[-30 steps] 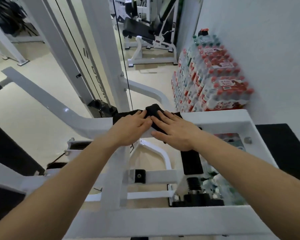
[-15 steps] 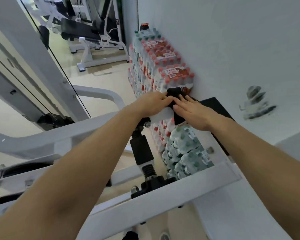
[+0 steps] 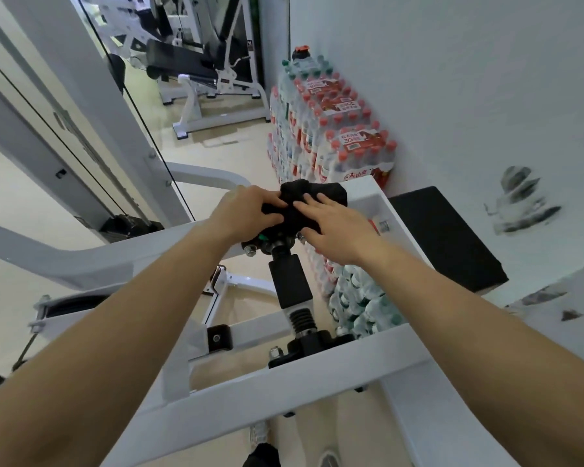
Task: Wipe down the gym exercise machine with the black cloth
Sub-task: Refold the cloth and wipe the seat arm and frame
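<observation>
"Where does the single view look from?"

"From the person's head, facing forward and steeply down along both forearms, close above the white machine frame [image 3: 317,382]."

"And farther out?"

"The wide lens takes in the wall [image 3: 452,79] at right, water packs [image 3: 344,143] beyond and floor [image 3: 14,183] at left."

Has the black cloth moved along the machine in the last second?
Yes. The black cloth has slid right along the white frame, toward its corner by the water bottles.

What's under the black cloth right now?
The white frame bar, with a black pivot fitting and a bolt showing just below. The bar's surface directly beneath is hidden by the black cloth, the left hand and the right hand.
</observation>
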Tool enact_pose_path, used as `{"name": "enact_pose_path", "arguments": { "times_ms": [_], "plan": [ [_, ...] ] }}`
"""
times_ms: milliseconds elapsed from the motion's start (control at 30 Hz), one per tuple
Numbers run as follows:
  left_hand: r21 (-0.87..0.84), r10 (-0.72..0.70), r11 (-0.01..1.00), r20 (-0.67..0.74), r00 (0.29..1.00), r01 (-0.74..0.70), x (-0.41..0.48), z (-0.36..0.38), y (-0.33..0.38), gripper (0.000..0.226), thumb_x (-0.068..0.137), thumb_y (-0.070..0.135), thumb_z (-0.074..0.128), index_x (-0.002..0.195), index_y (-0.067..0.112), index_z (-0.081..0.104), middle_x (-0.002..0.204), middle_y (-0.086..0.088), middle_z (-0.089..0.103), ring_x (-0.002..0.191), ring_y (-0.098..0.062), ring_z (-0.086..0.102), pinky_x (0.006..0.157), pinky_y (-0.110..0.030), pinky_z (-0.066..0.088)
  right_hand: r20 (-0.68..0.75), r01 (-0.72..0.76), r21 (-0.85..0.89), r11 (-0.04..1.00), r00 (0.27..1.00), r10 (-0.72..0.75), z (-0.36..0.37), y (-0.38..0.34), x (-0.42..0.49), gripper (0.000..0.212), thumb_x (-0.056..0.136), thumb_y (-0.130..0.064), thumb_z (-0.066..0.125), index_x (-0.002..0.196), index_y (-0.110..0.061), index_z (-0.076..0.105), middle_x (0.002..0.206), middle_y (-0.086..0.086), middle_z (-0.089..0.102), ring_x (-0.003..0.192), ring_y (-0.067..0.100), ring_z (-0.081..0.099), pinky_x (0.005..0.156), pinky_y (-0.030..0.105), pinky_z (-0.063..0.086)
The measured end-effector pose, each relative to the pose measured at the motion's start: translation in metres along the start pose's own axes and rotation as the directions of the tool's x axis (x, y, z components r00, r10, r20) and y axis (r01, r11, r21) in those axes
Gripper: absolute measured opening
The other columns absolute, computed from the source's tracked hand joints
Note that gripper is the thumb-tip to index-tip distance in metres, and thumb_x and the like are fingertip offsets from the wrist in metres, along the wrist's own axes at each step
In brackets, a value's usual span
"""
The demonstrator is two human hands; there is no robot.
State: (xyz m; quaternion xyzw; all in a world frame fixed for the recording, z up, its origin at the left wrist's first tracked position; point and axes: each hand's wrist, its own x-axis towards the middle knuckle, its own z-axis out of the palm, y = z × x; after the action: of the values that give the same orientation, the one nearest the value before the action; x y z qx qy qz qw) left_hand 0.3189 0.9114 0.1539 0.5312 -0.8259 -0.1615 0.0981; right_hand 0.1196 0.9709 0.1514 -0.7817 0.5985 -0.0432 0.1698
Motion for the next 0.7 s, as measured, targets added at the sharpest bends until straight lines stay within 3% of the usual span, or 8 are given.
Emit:
{"name": "enact_pose_path", "arguments": {
  "times_ms": [133,233,367,467,567,700],
  "plan": [
    [0.102,-0.018,0.994,-0.116,0.993,0.03,-0.003,0.003,0.017,0.025,0.087,0.035,0.071,0.111,0.034,0.076,0.112,0.007,0.075,0.095,-0.018,0.069,0.084,-0.032,0.053,-0.035,0.021,-0.02,1.0,0.999,-0.021,-0.004,-0.001,-0.009,0.052,0.103,-0.032,0.041,0.155,-0.03,0.033,0.162,-0.004,0.031,0.15,0.019,0.028,0.115,0.043,0.037],
    [0.087,0.035,0.996,-0.142,0.989,-0.022,-0.003,0.01,0.039,0.021,0.089,0.038,0.067,0.108,0.035,0.076,0.105,0.009,0.076,0.092,-0.016,0.068,0.085,-0.037,0.055,-0.085,-0.003,-0.043,0.999,0.996,-0.001,-0.014,0.009,-0.023,0.046,0.102,-0.031,0.043,0.147,-0.027,0.046,0.152,0.0,0.048,0.137,0.024,0.048,0.105,0.046,0.047],
    [-0.253,-0.013,0.967,-0.181,0.983,-0.033,-0.001,0.02,0.077,0.016,0.089,0.03,0.069,0.102,0.027,0.077,0.095,0.009,0.076,0.086,-0.008,0.066,0.085,-0.028,0.052,-0.282,-0.061,0.002,0.998,0.958,0.059,-0.033,0.032,-0.051,0.042,0.1,-0.031,0.049,0.141,-0.03,0.056,0.143,-0.006,0.058,0.124,0.02,0.059,0.098,0.038,0.052],
    [-0.519,-0.117,0.854,-0.169,0.979,0.012,0.005,0.04,0.111,0.014,0.088,0.026,0.071,0.1,0.022,0.077,0.095,0.009,0.075,0.088,-0.005,0.068,0.087,-0.026,0.054,-0.34,-0.106,0.042,0.993,0.934,0.114,-0.044,0.051,-0.07,0.04,0.1,-0.027,0.05,0.138,-0.03,0.059,0.136,-0.004,0.064,0.11,0.021,0.066,0.091,0.037,0.054],
    [-0.75,-0.251,0.65,-0.064,0.966,0.119,0.006,0.065,0.144,0.012,0.087,0.023,0.073,0.098,0.023,0.077,0.094,0.01,0.074,0.091,-0.005,0.068,0.09,-0.031,0.056,-0.351,-0.164,0.101,0.981,0.917,0.189,-0.047,0.07,-0.085,0.038,0.099,-0.023,0.05,0.135,-0.028,0.063,0.13,-0.002,0.068,0.104,0.021,0.067,0.084,0.029,0.052],
    [-0.882,-0.32,0.427,0.059,0.946,0.199,0.0,0.092,0.175,0.014,0.087,0.021,0.071,0.098,0.026,0.077,0.093,0.011,0.074,0.092,-0.008,0.069,0.091,-0.037,0.058,-0.338,-0.23,0.177,0.957,0.899,0.278,-0.044,0.092,-0.098,0.035,0.098,-0.022,0.053,0.128,-0.028,0.068,0.12,0.002,0.073,0.091,0.018,0.067,0.079,0.022,0.043]
  ]
}}
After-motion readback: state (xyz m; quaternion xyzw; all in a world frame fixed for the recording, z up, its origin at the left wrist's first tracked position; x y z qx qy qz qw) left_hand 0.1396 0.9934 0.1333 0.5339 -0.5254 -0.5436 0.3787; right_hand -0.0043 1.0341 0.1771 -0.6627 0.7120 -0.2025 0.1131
